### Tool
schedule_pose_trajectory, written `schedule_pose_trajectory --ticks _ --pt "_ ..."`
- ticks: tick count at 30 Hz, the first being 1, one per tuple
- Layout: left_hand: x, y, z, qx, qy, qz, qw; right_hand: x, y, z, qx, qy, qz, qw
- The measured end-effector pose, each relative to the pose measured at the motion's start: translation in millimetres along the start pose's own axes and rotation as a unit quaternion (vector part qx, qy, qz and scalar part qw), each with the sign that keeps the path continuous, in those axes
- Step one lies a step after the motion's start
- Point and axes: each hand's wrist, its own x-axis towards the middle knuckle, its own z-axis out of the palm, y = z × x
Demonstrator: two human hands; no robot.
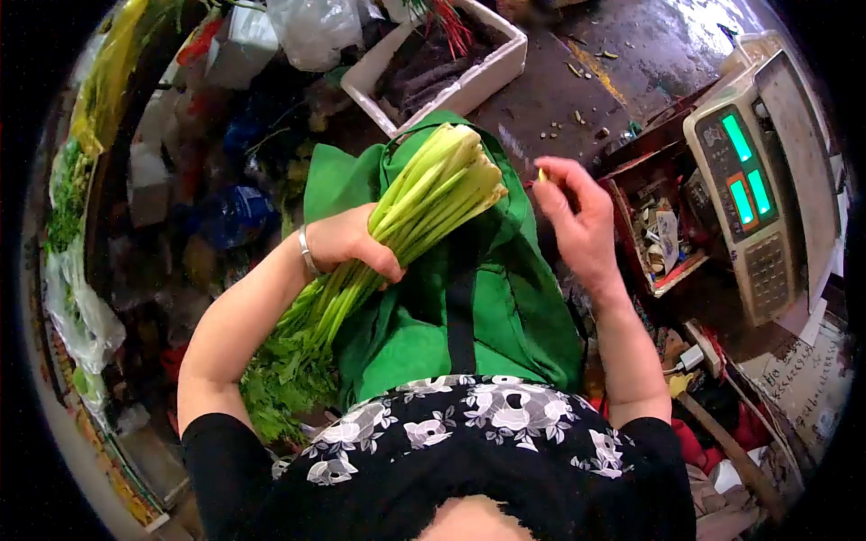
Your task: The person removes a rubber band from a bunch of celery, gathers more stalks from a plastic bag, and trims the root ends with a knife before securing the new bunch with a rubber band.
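Observation:
My left hand (359,243) is wrapped round a bunch of celery (431,191) held slantwise over my lap. The pale cut stalk ends point up and to the right, while the leaves (293,383) hang down by my left thigh. To the right of the stalks, apart from them, my right hand (582,221) is raised with thumb and forefinger pinched. A small yellow-green scrap (541,175) shows at those fingertips. Beneath the celery, a green apron (406,334) covers my lap.
On the right, a lit digital scale (740,194) stands beside an open drawer (663,239) of small items. A white foam box (505,59) sits ahead. Bagged greens (77,225) line the left edge. Scraps (582,119) litter the dark floor.

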Motion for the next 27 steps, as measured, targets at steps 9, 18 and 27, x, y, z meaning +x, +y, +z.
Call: schedule_pose_trajectory --ticks 9,18,27 --pt "3 -8 -1 -0.004 -0.012 0.002 1.000 -39 -10 10 -0.086 -0.102 -0.080 0.988" --pt "1 -7 3 -0.003 0.013 0.007 1.000 -33 5 -2 -0.145 -0.039 -0.052 0.987" --pt "-1 -4 7 0.020 0.035 0.002 0.999 -41 -2 -31 -0.113 0.073 0.007 0.991"
